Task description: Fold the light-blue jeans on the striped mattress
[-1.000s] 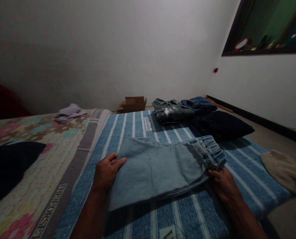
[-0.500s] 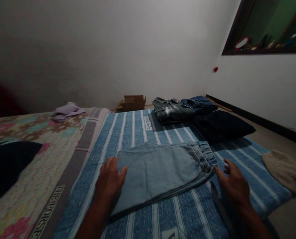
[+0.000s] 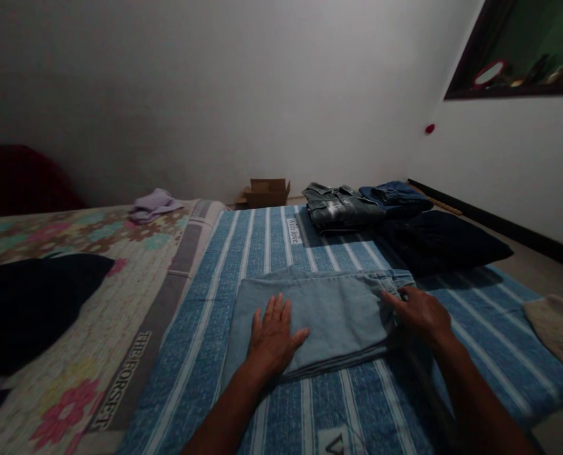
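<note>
Folded light-blue jeans (image 3: 328, 316) with an elastic waistband lie flat on a blue striped sheet, the waistband toward the right. My left hand (image 3: 272, 335) lies palm down on the left half of the jeans, fingers spread. Over the waistband end is my right hand (image 3: 421, 309). Its thumb and forefinger are apart and touch the cloth, while the other fingers are partly hidden. Part of the waistband is covered by this hand.
Beyond the jeans are a folded grey denim jacket (image 3: 342, 212), folded blue jeans (image 3: 397, 196) and a dark folded garment (image 3: 447, 243). A beige cloth (image 3: 558, 332) lies at right. On the floral cover to the left are a dark garment (image 3: 39, 303) and a lilac cloth (image 3: 154, 205).
My left hand has moved right from the jeans' left edge onto their middle-left. My right hand has come in from beside the waistband onto it. The view has turned slightly left.
</note>
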A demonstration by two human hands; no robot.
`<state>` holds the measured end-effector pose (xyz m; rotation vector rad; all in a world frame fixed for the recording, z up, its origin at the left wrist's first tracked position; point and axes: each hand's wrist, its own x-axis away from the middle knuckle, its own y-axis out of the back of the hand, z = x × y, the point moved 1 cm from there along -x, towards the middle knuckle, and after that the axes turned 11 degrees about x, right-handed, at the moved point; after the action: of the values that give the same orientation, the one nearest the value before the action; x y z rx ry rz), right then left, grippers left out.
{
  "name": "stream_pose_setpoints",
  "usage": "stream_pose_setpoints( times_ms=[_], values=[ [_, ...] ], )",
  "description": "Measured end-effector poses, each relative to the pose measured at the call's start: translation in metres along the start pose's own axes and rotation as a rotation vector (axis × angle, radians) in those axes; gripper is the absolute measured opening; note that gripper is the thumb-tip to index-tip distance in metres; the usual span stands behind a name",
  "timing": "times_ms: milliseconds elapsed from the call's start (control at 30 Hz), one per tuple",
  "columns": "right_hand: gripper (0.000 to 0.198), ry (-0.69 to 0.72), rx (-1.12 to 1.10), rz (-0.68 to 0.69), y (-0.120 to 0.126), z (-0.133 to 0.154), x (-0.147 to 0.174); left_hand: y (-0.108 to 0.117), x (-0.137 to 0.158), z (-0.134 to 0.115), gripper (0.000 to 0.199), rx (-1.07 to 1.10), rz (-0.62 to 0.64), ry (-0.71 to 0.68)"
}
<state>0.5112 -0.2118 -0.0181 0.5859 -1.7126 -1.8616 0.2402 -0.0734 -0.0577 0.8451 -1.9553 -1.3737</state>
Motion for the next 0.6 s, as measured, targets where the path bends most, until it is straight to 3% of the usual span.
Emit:
stream_pose_setpoints(
  times_ms=[200,400,600],
  values=[
    [0.063,0.020,0.000,0.115,0.005,-0.003,-0.010,-0.002,0.003,0.000,0.073,0.023,-0.001,-0.002],
    [0.052,0.070,-0.022,0.060,-0.001,0.001,-0.009,-0.006,0.003,0.002,0.075,0.011,-0.027,-0.030],
    [0.037,0.086,-0.247,0.099,-0.012,-0.005,-0.026,-0.006,0.004,0.001,0.075,0.020,-0.039,-0.035]
  ],
)
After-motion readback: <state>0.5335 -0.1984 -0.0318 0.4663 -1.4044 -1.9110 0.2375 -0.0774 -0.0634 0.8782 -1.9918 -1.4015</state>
